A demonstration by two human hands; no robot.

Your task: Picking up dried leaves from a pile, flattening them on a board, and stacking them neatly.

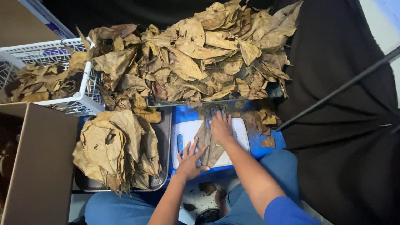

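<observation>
We see one dried brown leaf (210, 143) lying flat on a white cutting board (239, 129) just below the centre of the frame, and both of the person's hands press on it. The right hand (220, 125) lies palm down on the leaf's upper part, fingers spread and pointing toward the top of the frame, grasping nothing. The left hand (189, 160) rests flat at the leaf's lower left edge with its fingers fanned out, likewise closed on nothing. The board sits on a blue surface (271, 131) scattered with leaf crumbs and a few smaller leaves at its right end. To the left of the board, a grey metal tray (163, 137) carries a neat stack of large flattened leaves (114, 150). Across the upper middle of the frame spreads a big loose heap of dry leaves (200, 58). At the upper left, a white plastic basket (85, 83) holds more leaves, and a brown cardboard box (39, 166) fills the lower left corner. Black cloth (341, 137) covers the right side, crossed by a thin dark rod (337, 89).
</observation>
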